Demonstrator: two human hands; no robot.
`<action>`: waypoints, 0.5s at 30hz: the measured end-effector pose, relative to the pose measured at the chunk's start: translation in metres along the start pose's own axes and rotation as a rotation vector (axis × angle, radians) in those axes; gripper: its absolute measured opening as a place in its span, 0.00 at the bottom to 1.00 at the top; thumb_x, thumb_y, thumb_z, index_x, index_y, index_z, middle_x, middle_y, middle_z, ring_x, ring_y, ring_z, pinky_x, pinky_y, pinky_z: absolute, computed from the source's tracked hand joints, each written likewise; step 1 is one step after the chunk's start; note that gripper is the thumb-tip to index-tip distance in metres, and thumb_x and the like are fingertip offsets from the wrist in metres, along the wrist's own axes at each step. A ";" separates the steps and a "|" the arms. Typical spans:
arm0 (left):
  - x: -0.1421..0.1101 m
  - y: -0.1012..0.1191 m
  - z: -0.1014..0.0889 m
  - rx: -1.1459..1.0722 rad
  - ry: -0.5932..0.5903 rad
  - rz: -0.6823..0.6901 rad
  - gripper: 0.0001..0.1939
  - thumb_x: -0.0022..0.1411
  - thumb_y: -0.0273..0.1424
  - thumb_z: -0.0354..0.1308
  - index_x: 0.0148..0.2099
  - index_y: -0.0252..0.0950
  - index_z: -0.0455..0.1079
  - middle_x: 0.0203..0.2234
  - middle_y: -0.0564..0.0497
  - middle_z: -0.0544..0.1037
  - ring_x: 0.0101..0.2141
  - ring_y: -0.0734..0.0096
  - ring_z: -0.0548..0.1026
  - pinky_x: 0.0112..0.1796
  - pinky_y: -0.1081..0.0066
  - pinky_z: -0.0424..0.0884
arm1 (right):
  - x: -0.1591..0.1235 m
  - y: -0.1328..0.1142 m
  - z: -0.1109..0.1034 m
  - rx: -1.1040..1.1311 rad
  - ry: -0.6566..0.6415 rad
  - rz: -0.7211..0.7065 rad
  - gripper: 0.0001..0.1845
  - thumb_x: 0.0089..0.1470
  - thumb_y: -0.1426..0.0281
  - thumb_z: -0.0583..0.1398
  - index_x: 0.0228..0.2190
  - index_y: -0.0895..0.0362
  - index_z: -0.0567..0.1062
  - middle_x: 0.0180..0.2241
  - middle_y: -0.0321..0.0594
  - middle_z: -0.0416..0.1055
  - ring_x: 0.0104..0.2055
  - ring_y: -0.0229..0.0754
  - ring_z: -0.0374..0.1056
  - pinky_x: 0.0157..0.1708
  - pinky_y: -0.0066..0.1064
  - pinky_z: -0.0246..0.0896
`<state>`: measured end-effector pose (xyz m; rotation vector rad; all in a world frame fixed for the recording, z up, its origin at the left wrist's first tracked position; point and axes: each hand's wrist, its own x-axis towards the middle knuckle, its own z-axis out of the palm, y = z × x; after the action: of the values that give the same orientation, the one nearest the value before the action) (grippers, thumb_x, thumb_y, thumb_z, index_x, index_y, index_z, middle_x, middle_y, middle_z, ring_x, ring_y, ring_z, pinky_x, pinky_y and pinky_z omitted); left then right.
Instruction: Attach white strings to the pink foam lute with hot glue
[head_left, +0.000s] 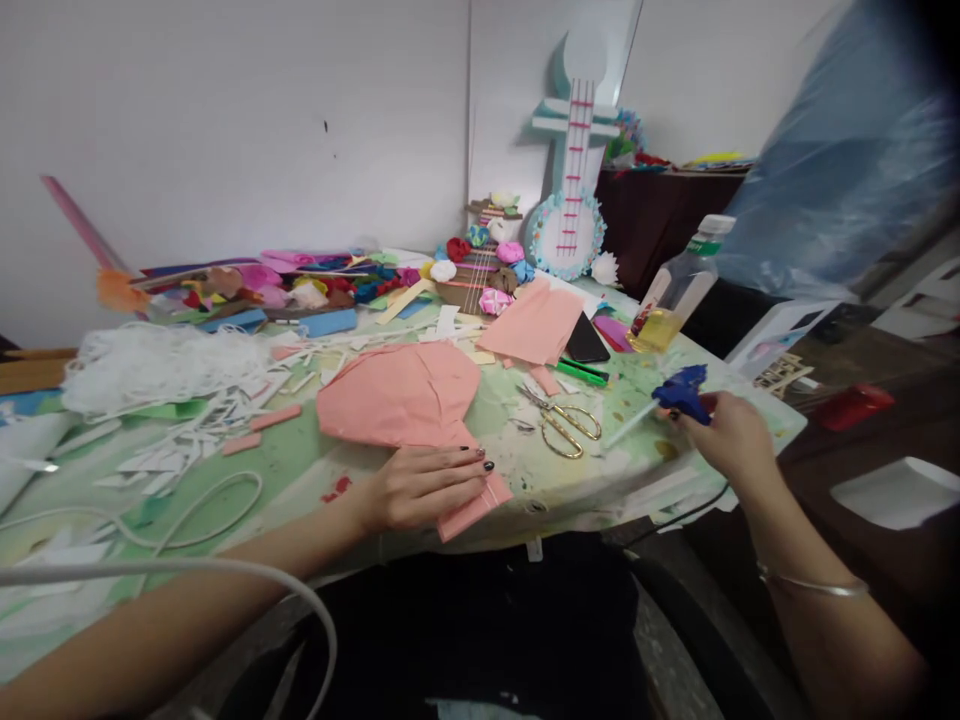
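Work on a tabletop (289,455) under a paint-stained pale green cover, near edge toward us. We note a salmon-pink, paper-covered form with a rounded body (397,395) at near centre, its narrow neck (480,508) angled right to the near edge. Left hand (416,490) lies palm down across that neck, fingers straight and together, not curled; the thumb is hidden. Right hand (731,435), out at the right, has its fingers closed on a blue tool (684,392), apparently a hot-glue gun, a pale stick pointing left from it, well apart from the form. Gold-handled metal scissors (547,405) lie between, near a bright green marker (583,372). Our reading: the step in hand is steadying the form while managing the tool; the next move calls for a still left hand and a tool guided clear of the scissors.
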<state>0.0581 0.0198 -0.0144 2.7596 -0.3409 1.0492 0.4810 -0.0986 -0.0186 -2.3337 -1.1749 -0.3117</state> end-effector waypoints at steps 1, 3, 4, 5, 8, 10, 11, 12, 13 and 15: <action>-0.001 0.001 0.002 -0.033 0.015 -0.027 0.16 0.65 0.21 0.51 0.51 0.35 0.73 0.45 0.41 0.79 0.53 0.60 0.72 0.53 0.63 0.71 | -0.007 -0.003 -0.007 0.012 0.044 -0.001 0.20 0.44 0.61 0.63 0.36 0.62 0.75 0.35 0.58 0.72 0.41 0.58 0.67 0.36 0.42 0.57; 0.000 0.005 0.003 -0.111 0.046 -0.112 0.14 0.65 0.22 0.52 0.49 0.36 0.74 0.45 0.41 0.79 0.52 0.60 0.73 0.53 0.62 0.71 | -0.027 -0.012 -0.022 0.141 0.128 0.009 0.23 0.45 0.61 0.63 0.41 0.60 0.73 0.41 0.58 0.71 0.42 0.55 0.67 0.37 0.42 0.58; 0.001 0.006 0.003 -0.140 0.045 -0.149 0.14 0.65 0.23 0.52 0.49 0.36 0.74 0.45 0.41 0.79 0.52 0.60 0.73 0.53 0.61 0.71 | -0.038 -0.019 -0.029 0.368 0.173 0.035 0.23 0.42 0.62 0.65 0.41 0.58 0.73 0.41 0.55 0.71 0.38 0.51 0.68 0.35 0.41 0.58; 0.002 0.008 0.003 -0.152 0.033 -0.174 0.13 0.65 0.23 0.52 0.48 0.36 0.74 0.44 0.41 0.79 0.52 0.60 0.73 0.52 0.61 0.72 | -0.051 -0.027 -0.035 0.657 0.163 0.078 0.22 0.41 0.63 0.67 0.40 0.55 0.73 0.37 0.51 0.71 0.32 0.47 0.68 0.30 0.39 0.59; 0.004 0.007 0.001 -0.120 -0.037 -0.131 0.12 0.65 0.24 0.51 0.45 0.35 0.75 0.44 0.41 0.80 0.52 0.60 0.73 0.51 0.62 0.74 | -0.088 -0.057 -0.049 1.252 -0.082 0.160 0.18 0.36 0.62 0.70 0.30 0.55 0.74 0.25 0.43 0.68 0.18 0.37 0.60 0.17 0.33 0.49; 0.002 0.005 0.003 -0.073 -0.015 -0.056 0.12 0.65 0.23 0.50 0.43 0.33 0.74 0.45 0.40 0.79 0.53 0.60 0.72 0.50 0.63 0.74 | -0.110 -0.077 -0.055 1.386 -0.341 0.207 0.21 0.35 0.58 0.70 0.31 0.57 0.76 0.22 0.42 0.66 0.15 0.34 0.54 0.14 0.32 0.44; 0.001 0.003 0.005 -0.052 0.017 -0.016 0.12 0.65 0.22 0.49 0.43 0.33 0.73 0.45 0.39 0.78 0.54 0.60 0.71 0.50 0.62 0.74 | -0.121 -0.086 -0.056 1.406 -0.457 0.221 0.22 0.35 0.58 0.70 0.31 0.58 0.76 0.20 0.40 0.65 0.14 0.33 0.53 0.13 0.31 0.43; -0.001 0.002 0.008 -0.036 0.041 0.017 0.12 0.65 0.22 0.48 0.44 0.33 0.72 0.46 0.38 0.78 0.54 0.60 0.70 0.51 0.62 0.74 | -0.131 -0.093 -0.056 1.417 -0.540 0.237 0.23 0.35 0.57 0.71 0.32 0.58 0.76 0.17 0.37 0.62 0.13 0.32 0.51 0.13 0.29 0.41; -0.003 0.001 0.011 -0.019 0.060 0.036 0.12 0.65 0.21 0.47 0.44 0.33 0.71 0.46 0.38 0.78 0.55 0.60 0.70 0.51 0.62 0.73 | -0.139 -0.099 -0.056 1.422 -0.593 0.263 0.24 0.35 0.57 0.71 0.33 0.58 0.76 0.16 0.34 0.60 0.13 0.31 0.50 0.13 0.28 0.39; -0.006 -0.001 0.016 0.006 0.081 0.049 0.12 0.66 0.20 0.45 0.45 0.32 0.69 0.46 0.37 0.78 0.56 0.62 0.68 0.52 0.62 0.73 | -0.154 -0.109 -0.053 1.393 -0.648 0.300 0.28 0.33 0.56 0.72 0.36 0.57 0.74 0.15 0.30 0.59 0.13 0.30 0.48 0.13 0.25 0.37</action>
<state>0.0638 0.0176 -0.0303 2.7174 -0.3958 1.1712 0.3027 -0.1773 -0.0011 -1.2529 -0.7765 1.0971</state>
